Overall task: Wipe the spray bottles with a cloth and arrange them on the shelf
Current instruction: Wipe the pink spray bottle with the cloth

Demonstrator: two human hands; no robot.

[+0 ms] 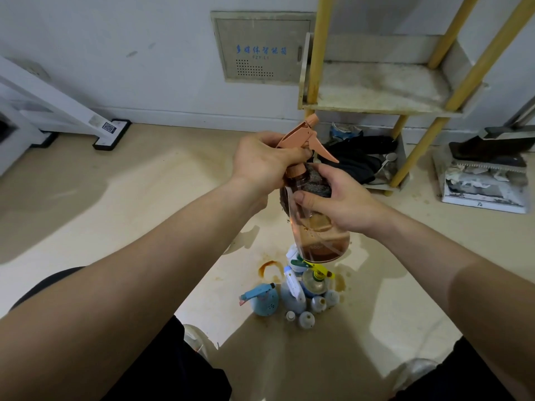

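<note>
Nearest, on the floor (144, 198) between the person's knees, a cluster of smaller bottles (301, 296) stood close together, a pale blue sprayer (262, 299) at its left side and brown stains on the floor around them. Above the cluster, off the floor, the amber spray bottle (321, 241) was held tilted, base toward the camera and trigger head pointing away. The left hand (260, 162) had its fingers (292, 154) curled tight round the neck just under the peach-coloured trigger head. The right hand (338, 201) was wrapped over the bottle's shoulder, thumb and fingers pressing a dark grey cloth (315, 180) against it. The bottle was rounded, translucent brown plastic with a faint printed mark near the base; it looked smooth and probably slippery if wet. To wipe it well, the left hand would best steady the neck and turn the bottle while the cloth worked down from shoulder to base, keeping off the trigger so nothing sprayed. Beyond, at the floor's far right edge against the wall, the yellow-posted shelf (376, 108) showed a grimy, stained middle tier, with dark items lying on the tier below.
</note>
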